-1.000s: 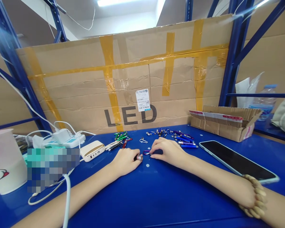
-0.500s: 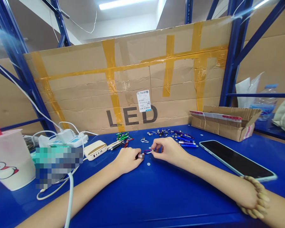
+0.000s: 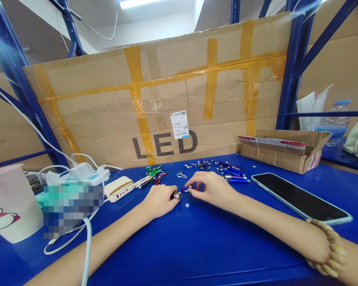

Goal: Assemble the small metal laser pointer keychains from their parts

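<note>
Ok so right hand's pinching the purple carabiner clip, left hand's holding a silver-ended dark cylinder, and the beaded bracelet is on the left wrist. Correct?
No: in the head view the beaded bracelet is on the wrist of the right hand, not the left. The rest stands: that hand pinches the purple carabiner clip, and the left hand holds the silver-ended dark cylinder.

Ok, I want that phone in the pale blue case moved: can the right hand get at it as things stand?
Probably yes. The right hand is pinching a purple carabiner, so it would need to let go or carry it, but the phone lies just beyond it, with nothing standing between them on the blue table.
</note>
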A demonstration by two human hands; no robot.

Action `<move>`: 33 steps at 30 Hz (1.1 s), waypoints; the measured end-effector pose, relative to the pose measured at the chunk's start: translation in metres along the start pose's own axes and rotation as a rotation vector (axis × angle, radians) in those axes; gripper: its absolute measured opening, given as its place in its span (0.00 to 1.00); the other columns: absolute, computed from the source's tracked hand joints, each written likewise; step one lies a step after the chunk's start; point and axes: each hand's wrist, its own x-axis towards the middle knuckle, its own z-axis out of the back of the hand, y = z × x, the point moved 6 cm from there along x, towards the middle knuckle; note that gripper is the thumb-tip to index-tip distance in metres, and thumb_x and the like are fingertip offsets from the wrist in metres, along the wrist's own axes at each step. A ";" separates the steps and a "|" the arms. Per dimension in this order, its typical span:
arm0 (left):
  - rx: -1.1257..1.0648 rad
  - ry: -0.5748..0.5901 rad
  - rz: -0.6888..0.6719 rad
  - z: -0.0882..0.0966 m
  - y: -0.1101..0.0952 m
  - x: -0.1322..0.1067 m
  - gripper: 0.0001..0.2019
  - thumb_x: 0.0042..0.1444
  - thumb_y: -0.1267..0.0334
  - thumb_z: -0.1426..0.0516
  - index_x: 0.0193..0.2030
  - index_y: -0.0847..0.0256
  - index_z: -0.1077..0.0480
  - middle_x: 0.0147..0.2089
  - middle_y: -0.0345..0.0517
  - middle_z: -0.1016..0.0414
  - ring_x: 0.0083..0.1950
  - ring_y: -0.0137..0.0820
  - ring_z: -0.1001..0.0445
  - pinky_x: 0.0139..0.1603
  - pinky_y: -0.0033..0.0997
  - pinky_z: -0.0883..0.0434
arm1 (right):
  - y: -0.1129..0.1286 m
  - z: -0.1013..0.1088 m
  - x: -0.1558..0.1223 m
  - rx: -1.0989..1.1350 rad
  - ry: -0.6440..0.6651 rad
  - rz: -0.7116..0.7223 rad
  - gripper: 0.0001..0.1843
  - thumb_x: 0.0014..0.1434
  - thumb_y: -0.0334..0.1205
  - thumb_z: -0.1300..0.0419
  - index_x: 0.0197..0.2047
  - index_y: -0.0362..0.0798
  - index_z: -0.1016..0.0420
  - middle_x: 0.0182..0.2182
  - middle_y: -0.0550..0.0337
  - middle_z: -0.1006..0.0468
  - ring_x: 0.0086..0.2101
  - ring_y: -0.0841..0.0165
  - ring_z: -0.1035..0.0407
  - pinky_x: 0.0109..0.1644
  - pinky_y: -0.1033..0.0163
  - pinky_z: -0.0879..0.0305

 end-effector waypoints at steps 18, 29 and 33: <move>0.006 -0.007 0.010 0.000 0.001 0.002 0.11 0.53 0.61 0.55 0.28 0.57 0.35 0.27 0.41 0.27 0.31 0.33 0.28 0.25 0.26 0.48 | 0.003 -0.001 -0.001 -0.069 0.025 -0.007 0.09 0.50 0.37 0.43 0.34 0.54 0.23 0.31 0.64 0.25 0.29 0.75 0.33 0.30 0.69 0.43; -0.003 0.007 0.014 -0.001 0.001 0.001 0.10 0.53 0.61 0.54 0.29 0.57 0.34 0.27 0.41 0.27 0.32 0.33 0.28 0.25 0.26 0.48 | 0.004 -0.001 -0.001 -0.064 0.031 -0.025 0.09 0.51 0.42 0.44 0.34 0.53 0.23 0.29 0.66 0.23 0.29 0.74 0.31 0.30 0.69 0.42; 0.015 0.000 0.014 -0.001 0.002 0.002 0.11 0.54 0.60 0.55 0.28 0.57 0.34 0.26 0.41 0.28 0.31 0.34 0.29 0.24 0.27 0.49 | 0.004 -0.001 -0.001 -0.059 0.046 -0.038 0.10 0.52 0.43 0.44 0.34 0.53 0.23 0.28 0.66 0.22 0.29 0.74 0.30 0.29 0.70 0.43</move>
